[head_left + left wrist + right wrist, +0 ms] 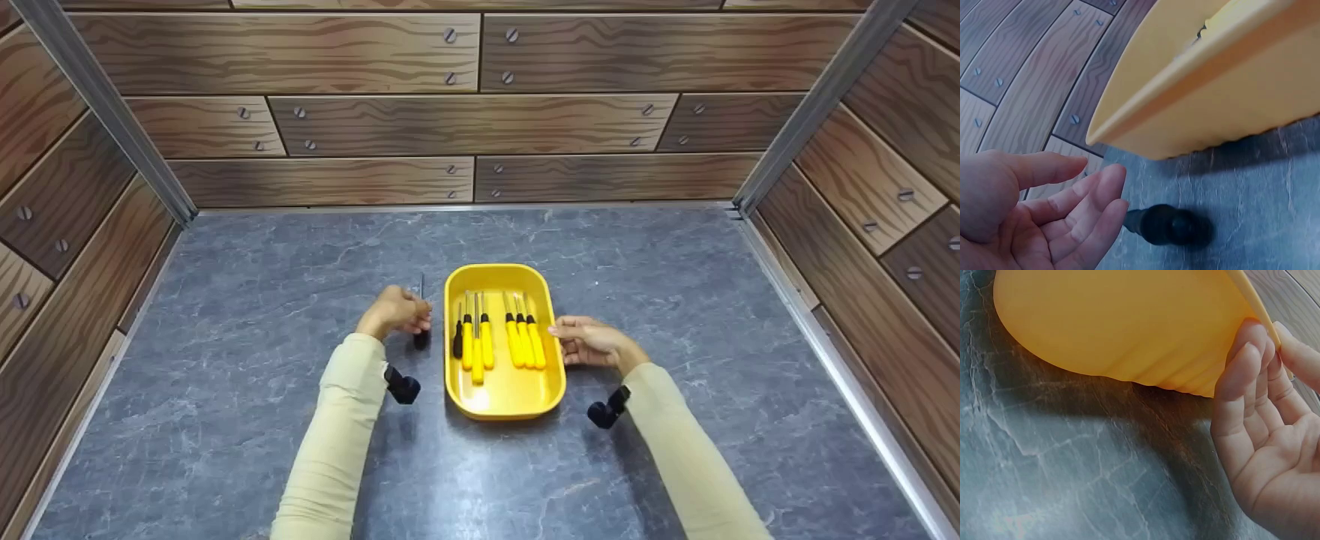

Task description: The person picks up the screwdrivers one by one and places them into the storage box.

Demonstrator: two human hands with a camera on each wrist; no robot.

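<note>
A yellow tray point(510, 401) stands on the table, holding several yellow-handled screwdrivers point(478, 365) in two groups and a small black-handled screwdriver point(457, 342) at its left side. My right hand point(592, 343) pinches the tray's right rim; in the right wrist view the thumb is over the edge and the fingers lie against the outer wall. To the left of the tray, a screwdriver with a black handle point(1171, 224) lies on the table. Over it is my left hand point(397, 309), fingers loosely bent and nothing gripped between them; it partly hides the screwdriver in the head view.
The grey marbled tabletop point(300, 255) extends around the tray. Wood-patterned walls point(375, 124) close it in at the back and both sides, with metal rails along the edges. A small black camera point(403, 386) sits on each wrist.
</note>
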